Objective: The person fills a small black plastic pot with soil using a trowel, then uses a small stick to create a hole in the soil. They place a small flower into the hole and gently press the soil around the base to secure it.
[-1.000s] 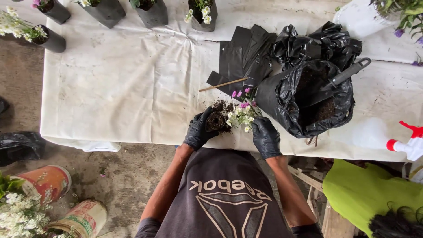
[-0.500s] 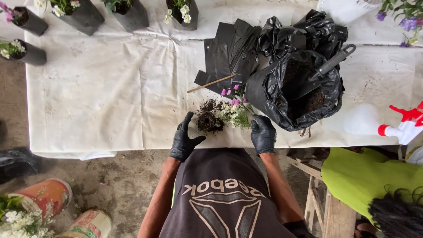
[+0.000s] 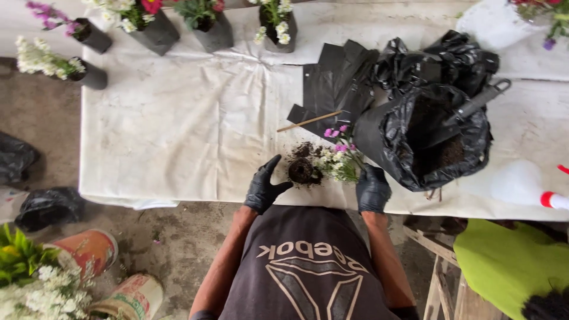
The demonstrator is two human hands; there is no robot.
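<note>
A long table draped in white plastic sheeting [image 3: 178, 136] stands over a bare concrete floor, and the work sits at its near edge. The left hand in a black rubber glove [image 3: 262, 188] is spread open with nothing in it, fingers fanned just left of the small uprooted plant with a dark soil ball and white and pink blossoms [image 3: 320, 167]. The right hand, gloved the same [image 3: 371, 188], rests loosely curled at the blossom end, touching the plant without clearly gripping it. The plant lies on its side, its long axis roughly along the near edge, root ball toward the left hand. Beyond it lie a thin wooden stick [image 3: 309, 121], flat black bags [image 3: 332, 83] and a soil-filled black sack [image 3: 435, 139]. Half a second earlier both hands sat closer around the plant; the left has since opened wider.
</note>
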